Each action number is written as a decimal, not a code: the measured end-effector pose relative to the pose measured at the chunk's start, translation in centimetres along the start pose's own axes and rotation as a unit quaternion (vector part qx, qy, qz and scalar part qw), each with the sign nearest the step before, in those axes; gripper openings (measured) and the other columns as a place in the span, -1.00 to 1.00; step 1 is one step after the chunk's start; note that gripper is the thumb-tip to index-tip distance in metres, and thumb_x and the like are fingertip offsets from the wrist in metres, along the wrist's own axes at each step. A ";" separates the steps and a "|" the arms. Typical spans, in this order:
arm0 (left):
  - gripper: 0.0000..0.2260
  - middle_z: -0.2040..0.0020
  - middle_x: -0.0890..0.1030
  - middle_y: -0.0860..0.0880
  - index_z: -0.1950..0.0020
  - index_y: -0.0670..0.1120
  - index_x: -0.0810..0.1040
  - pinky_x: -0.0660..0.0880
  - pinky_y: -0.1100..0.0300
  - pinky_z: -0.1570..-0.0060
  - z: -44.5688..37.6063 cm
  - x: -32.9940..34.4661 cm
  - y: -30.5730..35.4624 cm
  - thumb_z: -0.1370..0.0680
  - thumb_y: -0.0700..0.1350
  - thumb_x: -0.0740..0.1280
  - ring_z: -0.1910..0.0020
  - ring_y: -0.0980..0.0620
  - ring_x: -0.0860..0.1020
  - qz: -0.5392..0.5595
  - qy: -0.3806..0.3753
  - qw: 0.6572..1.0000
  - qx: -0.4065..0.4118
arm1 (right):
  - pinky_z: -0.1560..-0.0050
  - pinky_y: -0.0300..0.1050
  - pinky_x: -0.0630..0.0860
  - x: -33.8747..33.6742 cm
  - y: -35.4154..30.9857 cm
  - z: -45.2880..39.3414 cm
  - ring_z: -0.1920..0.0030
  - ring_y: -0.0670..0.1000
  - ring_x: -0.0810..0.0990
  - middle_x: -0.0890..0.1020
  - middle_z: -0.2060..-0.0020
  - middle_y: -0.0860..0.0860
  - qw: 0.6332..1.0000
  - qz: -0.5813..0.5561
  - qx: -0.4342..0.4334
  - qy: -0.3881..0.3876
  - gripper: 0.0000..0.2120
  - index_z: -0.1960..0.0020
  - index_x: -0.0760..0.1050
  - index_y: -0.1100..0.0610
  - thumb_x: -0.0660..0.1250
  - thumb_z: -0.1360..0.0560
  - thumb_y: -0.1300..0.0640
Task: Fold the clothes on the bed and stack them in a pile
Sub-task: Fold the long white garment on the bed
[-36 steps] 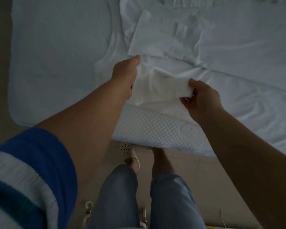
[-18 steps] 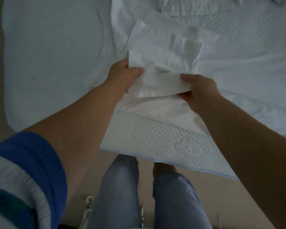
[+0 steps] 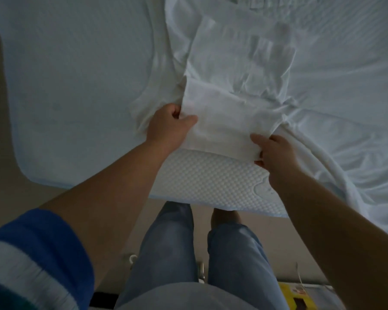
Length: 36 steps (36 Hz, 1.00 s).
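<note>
Fingers of left hand [image 3: 168, 124] and right hand [image 3: 276, 151] curled, pinching opposite ends of the folded white garment [image 3: 220, 121] at frame centre, near the bed [image 3: 76, 86] edge: cloth looks light, limp, crease-prone; judged best held at the corners, kept taut.

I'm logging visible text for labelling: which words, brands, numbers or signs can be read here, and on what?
None can be read.
Yellow box on the floor: print too blurred to read.
White garment and mattress pad: no text visible; the pad shows only an embossed pattern.
</note>
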<state>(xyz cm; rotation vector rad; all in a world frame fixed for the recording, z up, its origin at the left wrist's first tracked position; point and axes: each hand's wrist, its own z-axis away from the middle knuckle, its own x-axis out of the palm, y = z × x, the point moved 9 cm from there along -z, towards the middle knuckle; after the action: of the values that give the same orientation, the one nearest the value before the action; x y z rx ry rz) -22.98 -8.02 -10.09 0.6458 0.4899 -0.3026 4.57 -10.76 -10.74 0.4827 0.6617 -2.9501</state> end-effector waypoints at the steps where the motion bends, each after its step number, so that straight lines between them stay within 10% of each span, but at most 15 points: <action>1: -0.78 0.26 0.61 0.09 0.15 -0.06 0.60 0.50 0.17 0.20 -0.2 0.0 0.1 -0.38 0.07 0.44 0.20 0.03 0.60 0.014 -0.014 1.000 -0.005 | 0.16 -0.07 0.58 -0.2 -0.2 0.1 0.16 0.01 0.61 0.64 0.20 -0.04 1.000 -0.010 0.000 0.006 -0.87 0.17 0.53 0.02 0.44 -0.39 0.00; 8: -0.93 0.18 0.64 0.00 0.18 0.01 0.57 0.59 -0.05 0.05 -1.3 -0.2 1.0 -0.42 -0.08 0.45 0.14 -0.04 0.64 0.047 -0.074 0.996 0.014 | 0.12 0.17 0.54 -2.9 -4.5 -1.3 0.26 0.11 0.53 0.54 0.34 0.06 0.983 0.103 -0.093 0.120 -0.78 0.35 0.47 0.09 0.41 -0.38 0.02; 14: -0.83 0.28 0.49 0.09 0.07 -0.01 0.53 0.32 0.27 0.20 0.4 -6.1 -2.0 -0.38 -0.03 0.41 0.18 0.03 0.52 -0.059 0.113 0.991 0.042 | -0.02 -0.08 0.44 -2.9 -6.8 1.3 0.05 0.00 0.47 0.43 0.05 -0.09 0.943 0.182 -0.178 0.213 -0.68 -0.04 0.37 0.01 0.36 -0.36 -0.04; 19: -0.67 0.17 0.48 0.09 -0.10 0.00 0.50 0.32 0.22 0.14 1.9 -6.7 -6.2 -0.40 0.06 0.42 0.13 0.05 0.46 -0.051 0.069 0.996 -0.010 | -0.08 -0.28 0.26 3.2 -9.8 4.2 -0.08 0.05 0.49 0.37 -0.25 0.03 0.891 0.302 -0.321 0.105 -0.53 -0.31 0.34 0.08 0.34 -0.44 0.05; 25: -0.79 0.41 0.54 0.03 0.30 -0.03 0.50 0.46 0.31 0.49 1.3 -4.8 -7.8 -0.45 0.03 0.42 0.54 0.15 0.52 0.111 -0.042 0.988 -0.101 | -0.07 -0.29 0.21 10.3 -11.6 3.8 -0.18 0.03 0.48 0.39 -0.30 0.02 0.852 0.379 -0.361 -0.004 -0.49 -0.37 0.32 0.04 0.34 -0.47 -0.05; 28: -0.85 0.37 0.61 -0.03 0.26 -0.07 0.56 0.58 0.22 0.30 0.6 -5.2 -7.8 -0.44 -0.05 0.45 0.43 0.13 0.59 0.187 -0.063 0.974 -0.111 | -0.03 -0.28 0.24 11.6 -12.4 2.9 -0.15 0.04 0.48 0.40 -0.25 0.06 0.839 0.408 -0.360 -0.007 -0.60 -0.28 0.42 0.02 0.31 -0.48 -0.08; 36: -0.69 0.38 0.61 -0.02 0.39 -0.06 0.51 0.39 0.17 0.32 0.3 -8.1 -7.0 -0.39 0.13 0.42 0.39 0.07 0.54 -0.030 0.012 0.999 -0.007 | 0.36 -0.29 0.39 12.3 -15.1 0.9 0.25 -0.01 0.53 0.57 0.14 0.01 0.870 0.363 -0.332 0.019 -0.91 0.05 0.40 0.01 0.19 -0.54 0.00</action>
<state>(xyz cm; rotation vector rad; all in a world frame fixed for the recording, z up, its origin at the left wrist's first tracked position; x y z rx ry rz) -32.67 -12.63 -9.13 0.6232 0.5347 -0.3481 -9.53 2.33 -7.81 0.5502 1.1254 -1.8662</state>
